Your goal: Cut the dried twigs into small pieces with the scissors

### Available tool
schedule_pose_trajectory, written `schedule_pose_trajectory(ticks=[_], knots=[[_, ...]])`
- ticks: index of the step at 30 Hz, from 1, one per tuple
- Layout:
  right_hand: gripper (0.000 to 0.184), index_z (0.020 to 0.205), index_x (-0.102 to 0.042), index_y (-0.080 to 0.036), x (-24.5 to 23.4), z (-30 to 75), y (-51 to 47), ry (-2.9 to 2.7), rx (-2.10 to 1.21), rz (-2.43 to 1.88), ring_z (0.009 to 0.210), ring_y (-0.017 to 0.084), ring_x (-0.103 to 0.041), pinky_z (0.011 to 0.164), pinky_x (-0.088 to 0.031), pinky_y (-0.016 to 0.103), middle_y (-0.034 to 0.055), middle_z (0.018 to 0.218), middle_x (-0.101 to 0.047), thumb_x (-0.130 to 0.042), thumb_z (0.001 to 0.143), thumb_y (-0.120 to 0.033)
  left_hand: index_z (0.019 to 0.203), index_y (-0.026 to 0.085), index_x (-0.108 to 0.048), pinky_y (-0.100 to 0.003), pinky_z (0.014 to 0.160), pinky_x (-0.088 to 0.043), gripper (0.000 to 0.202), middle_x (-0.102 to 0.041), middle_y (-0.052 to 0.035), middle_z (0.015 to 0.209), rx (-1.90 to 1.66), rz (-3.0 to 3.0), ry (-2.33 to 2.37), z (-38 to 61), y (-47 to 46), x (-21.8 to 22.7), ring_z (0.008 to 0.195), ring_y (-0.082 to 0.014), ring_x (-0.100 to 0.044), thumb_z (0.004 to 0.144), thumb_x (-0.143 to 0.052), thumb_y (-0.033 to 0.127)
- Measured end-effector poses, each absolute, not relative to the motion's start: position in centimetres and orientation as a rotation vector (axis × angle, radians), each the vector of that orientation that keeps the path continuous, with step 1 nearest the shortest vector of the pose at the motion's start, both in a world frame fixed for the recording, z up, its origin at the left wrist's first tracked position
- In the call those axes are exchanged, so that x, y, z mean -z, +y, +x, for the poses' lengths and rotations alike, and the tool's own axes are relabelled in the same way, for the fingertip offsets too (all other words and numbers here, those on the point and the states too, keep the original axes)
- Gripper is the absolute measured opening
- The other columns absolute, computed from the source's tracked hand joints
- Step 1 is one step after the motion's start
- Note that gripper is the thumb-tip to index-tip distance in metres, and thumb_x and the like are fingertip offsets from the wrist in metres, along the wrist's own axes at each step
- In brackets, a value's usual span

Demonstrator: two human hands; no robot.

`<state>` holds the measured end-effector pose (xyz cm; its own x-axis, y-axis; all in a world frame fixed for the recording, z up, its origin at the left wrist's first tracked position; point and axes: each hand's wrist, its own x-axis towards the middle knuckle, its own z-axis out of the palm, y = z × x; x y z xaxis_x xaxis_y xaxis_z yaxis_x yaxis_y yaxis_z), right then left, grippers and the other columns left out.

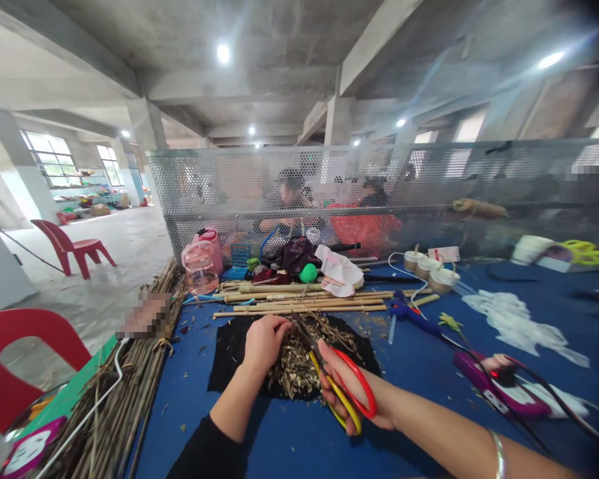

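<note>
My right hand point(337, 379) grips a pair of scissors point(353, 382) with red and yellow handles. Their dark blades point up and left, over a pile of chopped dried plant bits point(294, 369). Close to the blade tips, my left hand point(265, 342) has thumb and fingers pinched together at the pile's upper edge. Whatever lies in that pinch is too small to make out. The pile rests on a black cloth point(224, 359) spread over the blue tabletop. Longer dried stems point(337, 329) lie at the back of the cloth.
Bamboo sticks point(309, 306) lie behind the cloth. Long dry stalks point(124, 392) line the left edge. A glue gun point(414, 316), a purple power strip point(499, 386) and crumpled white plastic point(524, 322) are at right. Beyond a perforated metal screen point(219, 179) people sit.
</note>
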<state>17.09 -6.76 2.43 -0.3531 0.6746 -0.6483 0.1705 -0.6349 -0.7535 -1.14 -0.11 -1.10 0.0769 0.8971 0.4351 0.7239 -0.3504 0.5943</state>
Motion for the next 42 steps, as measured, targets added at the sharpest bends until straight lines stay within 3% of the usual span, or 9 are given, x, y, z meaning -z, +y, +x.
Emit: schedule_pose_trajectory(ticks=[5,8,11,18,21,26,29,37,42], knots=[[0.056,0.06,-0.037,-0.019,-2.4,16.9,-6.7,-1.035,-2.025,-1.554,0.028,0.003,-0.026,0.021,-0.023,0.011,-0.0075,0.043,-0.033,-0.034,0.076,-0.072,0.091,0.023,-0.069,-0.023,0.076,-0.044,0.019,-0.07,-0.0012,0.09,-0.98,2.247,1.622,-1.2,0.0,1.2,0.084,-0.0152,-0.062,0.084,-0.052,0.028],[0.054,0.06,-0.037,-0.019,-2.3,17.1,-6.6,-1.023,-1.994,-1.573,0.028,0.002,-0.025,0.021,-0.02,0.01,-0.008,0.043,-0.032,-0.036,0.077,-0.07,0.096,0.024,-0.068,-0.024,0.08,-0.043,0.024,-0.069,-0.0018,0.097,-0.901,2.253,1.664,-1.3,0.1,1.1,0.09,-0.016,-0.062,0.086,-0.046,0.025],[0.054,0.061,-0.038,-0.019,-2.1,17.3,-6.6,-1.001,-2.005,-1.556,0.029,0.003,-0.028,0.021,-0.022,0.011,-0.0073,0.044,-0.034,-0.037,0.076,-0.071,0.098,0.025,-0.067,-0.024,0.084,-0.043,0.026,-0.069,-0.0024,0.101,-0.887,2.211,1.726,-1.4,0.1,0.9,0.094,-0.0164,-0.061,0.087,-0.044,0.027],[0.056,0.064,-0.043,-0.018,-1.9,17.1,-7.0,-1.116,-2.027,-1.507,0.036,0.006,-0.039,0.028,-0.041,0.018,-0.0041,0.052,-0.043,-0.038,0.074,-0.073,0.097,0.023,-0.068,-0.024,0.085,-0.043,0.026,-0.069,-0.0032,0.101,-0.91,2.17,1.79,-1.3,-0.2,0.3,0.094,-0.0164,-0.061,0.087,-0.044,0.029],[0.056,0.064,-0.042,-0.018,-1.9,16.8,-6.9,-1.114,-1.994,-1.507,0.034,0.005,-0.035,0.027,-0.039,0.017,-0.0055,0.049,-0.04,-0.037,0.074,-0.073,0.095,0.025,-0.068,-0.023,0.082,-0.043,0.026,-0.069,-0.002,0.097,-0.851,2.259,1.722,-1.1,-0.4,0.3,0.091,-0.0154,-0.062,0.087,-0.044,0.026],[0.055,0.061,-0.038,-0.019,-1.5,16.6,-6.5,-1.088,-1.932,-1.571,0.029,0.003,-0.024,0.021,-0.02,0.011,-0.0078,0.043,-0.033,-0.034,0.077,-0.071,0.093,0.026,-0.068,-0.023,0.076,-0.043,0.025,-0.069,-0.0019,0.092,-0.763,2.338,1.7,-0.9,-0.7,0.2,0.087,-0.0158,-0.062,0.087,-0.044,0.03],[0.054,0.061,-0.038,-0.019,-1.3,16.8,-6.5,-1.093,-1.91,-1.597,0.027,0.002,-0.022,0.021,-0.017,0.01,-0.0085,0.042,-0.032,-0.033,0.079,-0.069,0.091,0.027,-0.069,-0.023,0.075,-0.043,0.024,-0.069,-0.0015,0.091,-0.76,2.338,1.72,-0.9,-0.8,0.2,0.085,-0.0155,-0.061,0.086,-0.046,0.033],[0.059,0.06,-0.039,-0.018,-2.3,17.2,-7.2,-1.083,-2.023,-1.552,0.033,0.004,-0.035,0.026,-0.029,0.013,-0.0051,0.047,-0.041,-0.032,0.074,-0.075,0.09,0.024,-0.069,-0.024,0.078,-0.044,0.021,-0.068,-0.002,0.09,-0.898,2.248,1.741,-1.3,-0.6,0.2,0.085,-0.0151,-0.061,0.085,-0.05,0.03],[0.058,0.06,-0.039,-0.019,-2.3,16.9,-7.6,-1.091,-2.056,-1.54,0.031,0.004,-0.032,0.024,-0.03,0.014,-0.006,0.046,-0.039,-0.028,0.077,-0.074,0.089,0.023,-0.069,-0.022,0.079,-0.044,0.017,-0.069,-0.0014,0.09,-1.047,2.197,1.621,-0.9,-0.4,0.5,0.084,-0.0132,-0.06,0.083,-0.053,0.027]])
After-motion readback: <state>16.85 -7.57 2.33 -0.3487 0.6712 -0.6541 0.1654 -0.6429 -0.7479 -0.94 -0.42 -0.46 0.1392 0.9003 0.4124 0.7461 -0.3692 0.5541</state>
